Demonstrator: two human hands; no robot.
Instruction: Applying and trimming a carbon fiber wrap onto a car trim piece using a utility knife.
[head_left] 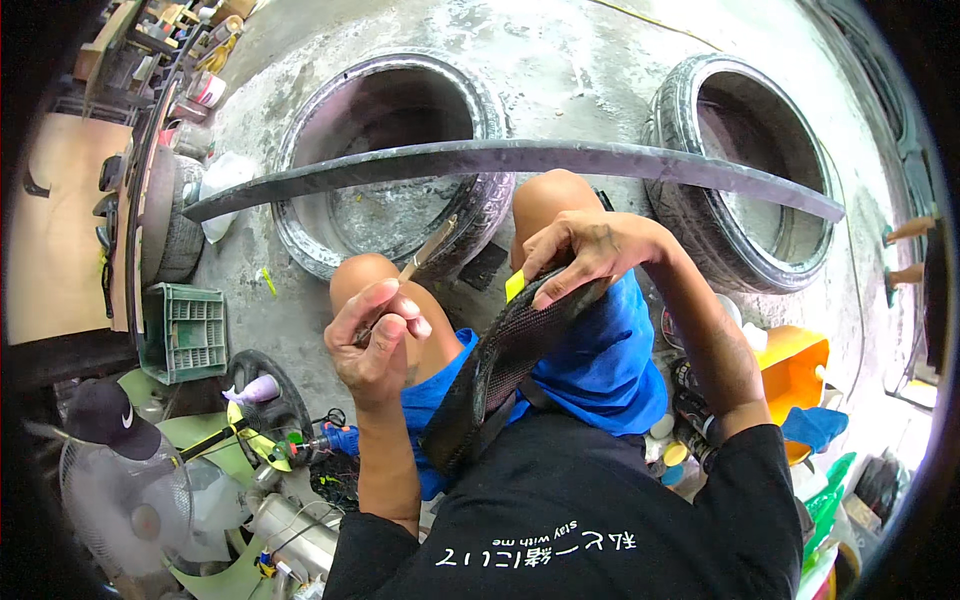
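My left hand point(375, 335) is closed around a thin stick-like tool point(428, 248) with a brownish end pointing up and away; its exact kind is not clear. My right hand point(590, 250) grips the upper end of a dark, curved woven-patterned panel point(490, 365), which looks like carbon fibre. The panel slants across my lap, its lower end near my shirt. By my right fingertips, a small yellow piece point(515, 285) sticks out at the panel's upper edge. The tool and the panel are apart.
A long dark strip point(450, 160) lies across two tyres point(300, 235) beyond my knees. To the left are a green crate point(185, 335), a fan point(125, 500) and a cap point(110, 415). An orange container point(795, 365) and several cans stand right. Someone's limbs point(908, 250) show far right.
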